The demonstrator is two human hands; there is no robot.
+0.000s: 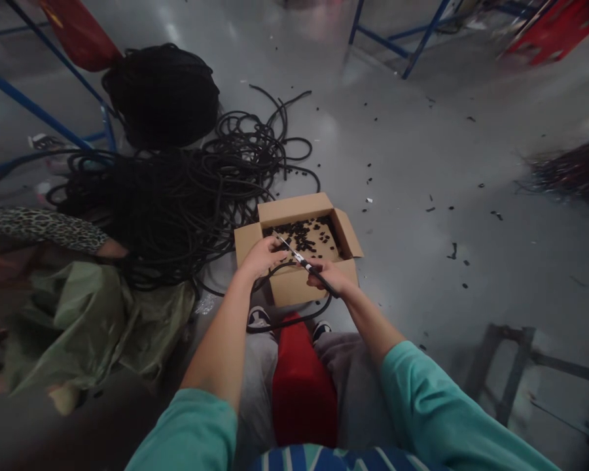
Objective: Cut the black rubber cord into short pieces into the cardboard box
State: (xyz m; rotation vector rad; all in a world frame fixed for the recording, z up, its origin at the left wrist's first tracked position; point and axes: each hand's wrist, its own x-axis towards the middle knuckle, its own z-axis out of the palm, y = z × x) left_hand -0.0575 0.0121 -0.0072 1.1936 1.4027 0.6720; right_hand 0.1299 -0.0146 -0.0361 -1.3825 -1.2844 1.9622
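Scissors (299,258) with dark handles are gripped in my right hand (331,275), blades pointing away and to the left. My left hand (262,257) is closed in a pinch on a black cord (281,266), close to the blade tips. Some of the cord between the hands is hidden by fingers. Below both hands stands an open cardboard box (294,210), holding many short black cut pieces (299,232). A length of the cord curves beneath my right hand and back over my shoes.
Left of the box spreads a tangled heap of black cord (177,196), with a large black bundle (164,95) behind. A co-worker's patterned sleeve (44,229) and green sheet (78,320) are at the left. Black scraps dot the grey floor; a metal frame (513,373) stands right.
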